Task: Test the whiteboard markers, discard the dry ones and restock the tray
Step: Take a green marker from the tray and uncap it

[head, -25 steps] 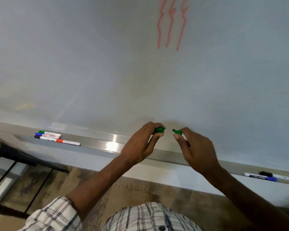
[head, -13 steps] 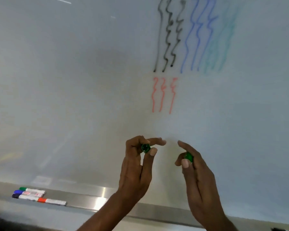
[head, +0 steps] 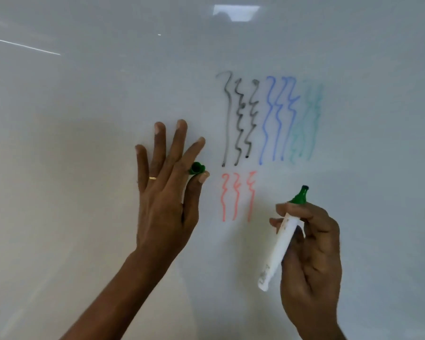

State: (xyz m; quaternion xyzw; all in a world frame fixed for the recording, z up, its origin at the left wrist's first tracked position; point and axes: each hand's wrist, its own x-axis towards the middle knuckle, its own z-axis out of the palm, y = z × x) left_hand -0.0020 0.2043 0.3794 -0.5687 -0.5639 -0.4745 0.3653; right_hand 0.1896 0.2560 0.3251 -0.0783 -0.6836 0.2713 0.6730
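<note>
Head view: left hand [head: 162,200] raised against the whiteboard [head: 84,119], three fingers [head: 178,143] spread, green cap [head: 197,168] pinched between thumb and forefinger. Red squiggles [head: 237,196] are drawn just right, below black squiggles [head: 238,119], blue squiggles [head: 277,119] and faint green squiggles [head: 307,123]. Right hand [head: 309,244]: fingers clamped round the uncapped green marker [head: 282,239], tip upward.

The whiteboard [head: 84,143] fills the view, pale and glossy. Drawn on it, right of the middle, stand three black squiggles [head: 239,123], with three blue squiggles [head: 277,119] just beside them on the right, then faint teal squiggles [head: 307,123]. Three red squiggles [head: 236,196] sit directly below the black ones. A bright reflection [head: 236,13] shows near the top.
</note>
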